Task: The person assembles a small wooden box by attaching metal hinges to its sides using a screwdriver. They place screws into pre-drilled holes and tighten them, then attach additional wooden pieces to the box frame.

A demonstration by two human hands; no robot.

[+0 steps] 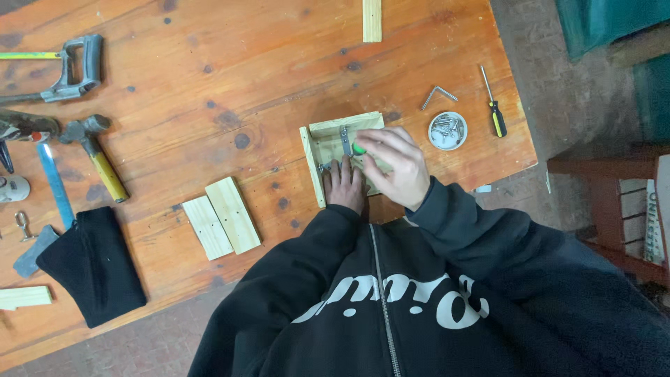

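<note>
Fastening underway: wooden frame (333,137) partly assembled, metal bracket (344,139) on it; left hand (345,184) presses flat, right hand (391,166) grips green-handled tool (358,149); two loose boards (222,217) unattached.

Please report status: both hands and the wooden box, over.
Left hand flat on wooden box. Right hand grips green-handled tool there. Nothing in the way.

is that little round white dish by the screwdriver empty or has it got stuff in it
Not empty. The round white dish holds a heap of small metal pieces, likely screws; it sits uncovered on the table.
</note>
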